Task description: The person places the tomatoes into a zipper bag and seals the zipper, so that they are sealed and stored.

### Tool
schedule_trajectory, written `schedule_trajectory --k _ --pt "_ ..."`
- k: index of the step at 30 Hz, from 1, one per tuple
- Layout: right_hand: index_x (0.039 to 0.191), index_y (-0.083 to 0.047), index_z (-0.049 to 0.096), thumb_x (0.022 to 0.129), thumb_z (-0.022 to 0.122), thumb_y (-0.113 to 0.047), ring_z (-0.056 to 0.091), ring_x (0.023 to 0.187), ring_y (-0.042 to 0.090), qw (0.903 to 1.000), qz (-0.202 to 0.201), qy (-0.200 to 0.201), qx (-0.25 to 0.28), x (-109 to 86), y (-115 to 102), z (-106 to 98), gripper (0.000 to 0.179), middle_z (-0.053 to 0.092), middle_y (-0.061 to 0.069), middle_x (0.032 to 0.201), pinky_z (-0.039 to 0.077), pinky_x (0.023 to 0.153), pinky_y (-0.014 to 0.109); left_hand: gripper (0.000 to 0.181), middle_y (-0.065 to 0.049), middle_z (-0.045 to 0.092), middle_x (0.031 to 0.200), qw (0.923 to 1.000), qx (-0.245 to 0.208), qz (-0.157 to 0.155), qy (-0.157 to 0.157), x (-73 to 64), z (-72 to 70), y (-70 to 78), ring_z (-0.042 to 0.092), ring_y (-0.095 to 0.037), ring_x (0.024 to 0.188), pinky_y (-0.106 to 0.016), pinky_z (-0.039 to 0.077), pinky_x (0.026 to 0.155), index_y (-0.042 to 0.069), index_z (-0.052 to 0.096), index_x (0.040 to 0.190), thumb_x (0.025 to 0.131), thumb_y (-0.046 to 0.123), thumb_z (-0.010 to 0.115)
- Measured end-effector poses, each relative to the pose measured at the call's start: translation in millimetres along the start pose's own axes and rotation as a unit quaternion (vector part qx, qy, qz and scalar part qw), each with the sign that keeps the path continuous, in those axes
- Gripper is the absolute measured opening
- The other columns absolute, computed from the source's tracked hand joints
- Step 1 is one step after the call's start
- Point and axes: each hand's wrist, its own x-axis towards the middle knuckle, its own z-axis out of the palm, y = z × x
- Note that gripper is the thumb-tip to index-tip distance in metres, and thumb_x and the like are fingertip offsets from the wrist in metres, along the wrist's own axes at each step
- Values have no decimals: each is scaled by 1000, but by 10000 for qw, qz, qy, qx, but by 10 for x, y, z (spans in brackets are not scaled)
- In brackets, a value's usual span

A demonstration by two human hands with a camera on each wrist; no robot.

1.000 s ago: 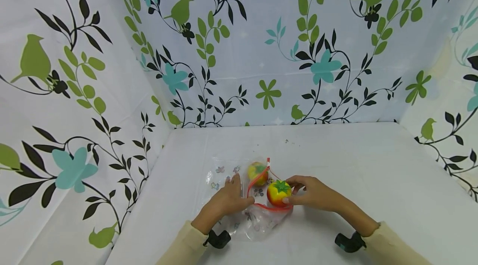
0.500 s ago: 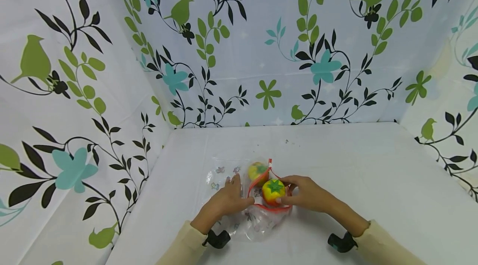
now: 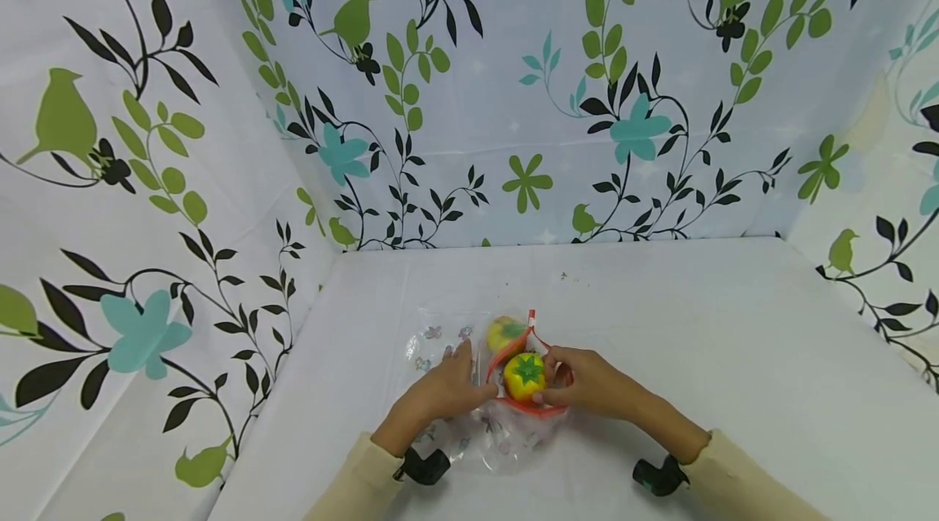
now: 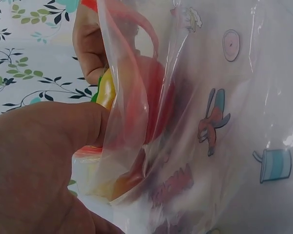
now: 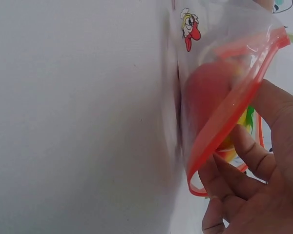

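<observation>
A clear zip bag (image 3: 506, 443) with a red-edged mouth and small printed pictures lies on the table. My right hand (image 3: 597, 382) holds a yellow-and-red toy fruit (image 3: 524, 376) with a green leafy top by thumb and fingers in the bag's mouth; through the film its red side (image 5: 205, 92) shows in the right wrist view. A second such toy fruit (image 3: 504, 332) lies farther back, dulled by the film over it. My left hand (image 3: 443, 388) holds the bag's left side, with its thumb (image 4: 83, 122) at the lip; the other fingers are mostly hidden in the left wrist view.
The table (image 3: 697, 325) is covered in white cloth, with a few dark specks (image 3: 565, 276) toward the back. Hanging cloth printed with birds, leaves and flowers (image 3: 528, 183) walls it in at the back and both sides.
My right hand has moved left with the toy fruit, from the right edge of the bag's mouth to farther inside it. My left hand stays in place on the bag.
</observation>
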Motion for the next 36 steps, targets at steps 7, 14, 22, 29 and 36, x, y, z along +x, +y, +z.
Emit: schedule_trajectory --k 7,14,22,29,36 --pt "107 -10 65 93 81 -22 65 93 19 9999 -108 -11 117 23 -7 19 24 69 5 120 57 73 22 105 -30 31 167 9995 -295 120 -26 15 -25 -24 41 -46 150 -64 41 115 -9 18 164 91 47 70" --pt "117 -10 69 97 76 -17 66 94 15 9994 -312 111 -105 9 -7 22 22 69 11 132 58 79 22 104 -29 27 169 9981 -552 228 -114 0 -47 -21 43 -45 147 -65 43 113 -8 16 165 93 42 71" --pt "139 -8 69 101 70 -18 62 91 7 9988 -371 45 -323 -37 -20 -2 38 66 11 142 56 75 22 109 -29 22 171 9980 -591 122 -190 -31 -62 -8 30 -47 156 -68 35 118 -6 10 166 92 47 69" --pt "138 -7 69 103 68 -19 59 90 8 9982 -336 107 -482 -76 -27 -28 37 69 8 135 55 75 22 113 -29 22 171 9956 -788 349 -377 -18 -101 -14 35 -45 153 -66 36 119 -7 7 166 93 52 70" --pt "131 -10 72 101 69 -16 60 92 12 9984 -149 223 -502 -116 -14 -81 31 72 2 121 55 73 22 116 -25 33 168 9981 -306 195 -506 -34 -186 22 40 -44 152 -65 39 117 -3 15 167 92 67 68"
